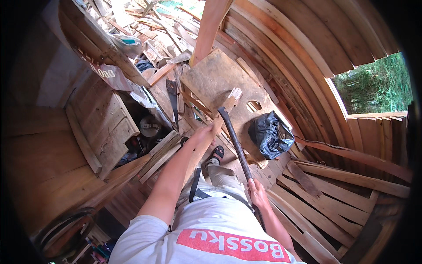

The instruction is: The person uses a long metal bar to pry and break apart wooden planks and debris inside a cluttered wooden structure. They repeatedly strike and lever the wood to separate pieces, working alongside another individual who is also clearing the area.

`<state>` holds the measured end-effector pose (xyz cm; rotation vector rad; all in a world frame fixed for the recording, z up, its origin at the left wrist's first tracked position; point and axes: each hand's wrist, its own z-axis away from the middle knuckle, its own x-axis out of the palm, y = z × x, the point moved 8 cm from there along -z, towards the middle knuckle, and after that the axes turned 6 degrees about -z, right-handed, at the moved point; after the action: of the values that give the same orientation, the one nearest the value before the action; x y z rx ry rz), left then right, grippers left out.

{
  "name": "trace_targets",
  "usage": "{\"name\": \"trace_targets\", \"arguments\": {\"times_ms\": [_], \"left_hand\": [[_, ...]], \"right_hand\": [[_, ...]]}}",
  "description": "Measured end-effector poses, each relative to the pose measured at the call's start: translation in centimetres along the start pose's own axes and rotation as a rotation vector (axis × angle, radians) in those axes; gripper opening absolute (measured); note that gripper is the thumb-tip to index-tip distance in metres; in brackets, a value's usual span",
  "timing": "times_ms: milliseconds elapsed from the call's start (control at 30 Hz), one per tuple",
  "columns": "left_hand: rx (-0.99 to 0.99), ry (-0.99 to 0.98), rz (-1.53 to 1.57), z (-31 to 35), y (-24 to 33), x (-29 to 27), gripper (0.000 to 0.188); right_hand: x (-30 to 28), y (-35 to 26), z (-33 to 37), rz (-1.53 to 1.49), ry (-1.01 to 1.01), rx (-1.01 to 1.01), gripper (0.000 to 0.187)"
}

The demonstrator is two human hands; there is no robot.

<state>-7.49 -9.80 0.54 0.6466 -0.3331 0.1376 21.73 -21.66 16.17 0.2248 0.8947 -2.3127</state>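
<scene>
My left hand (203,134) is closed around a long wooden plank (217,124), held at a slant in front of my body. The plank's far end is pale and splintered. My right hand (257,193) grips the lower part of a dark pry bar (239,152) with a ribbed shaft. Its flattened head reaches up beside the plank near the splintered end; whether they touch I cannot tell. Below the hands, a sandalled foot (217,152) shows on the board floor.
A worn plywood board (211,72) lies ahead, with a black plastic bag (271,135) at its right. A hand saw (172,97) stands left of it. Loose planks (325,193) cover the lower right. Scrap wood (154,31) is heaped beyond, and a plank wall (281,48) curves along the right.
</scene>
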Motion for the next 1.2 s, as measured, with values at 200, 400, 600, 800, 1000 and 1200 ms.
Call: {"name": "trace_targets", "arguments": {"times_ms": [200,400,600,800,1000,1200], "left_hand": [[0.056,0.211,-0.281,-0.1,0.7,0.9,0.056],[0.148,0.372,-0.514,-3.4,-2.6,-3.7,0.064],[-0.058,0.082,-0.225,1.4,-2.3,0.4,0.062],[-0.027,0.144,-0.253,1.5,-4.1,-1.2,0.063],[-0.045,0.168,-0.254,2.0,-5.8,-2.8,0.065],[0.047,0.342,-0.376,0.5,-9.7,-6.2,0.069]], "right_hand": [[-0.4,-1.3,-2.4,0.046,0.088,-0.068,0.059],[1.0,0.6,-4.5,0.087,0.051,-0.002,0.060],[0.9,1.4,-2.9,0.047,0.018,0.076,0.059],[1.8,1.1,-3.2,0.082,-0.049,0.087,0.059],[2.6,2.0,-3.1,0.131,-0.101,0.192,0.059],[3.4,2.5,-3.0,0.138,-0.112,0.163,0.059]]}}
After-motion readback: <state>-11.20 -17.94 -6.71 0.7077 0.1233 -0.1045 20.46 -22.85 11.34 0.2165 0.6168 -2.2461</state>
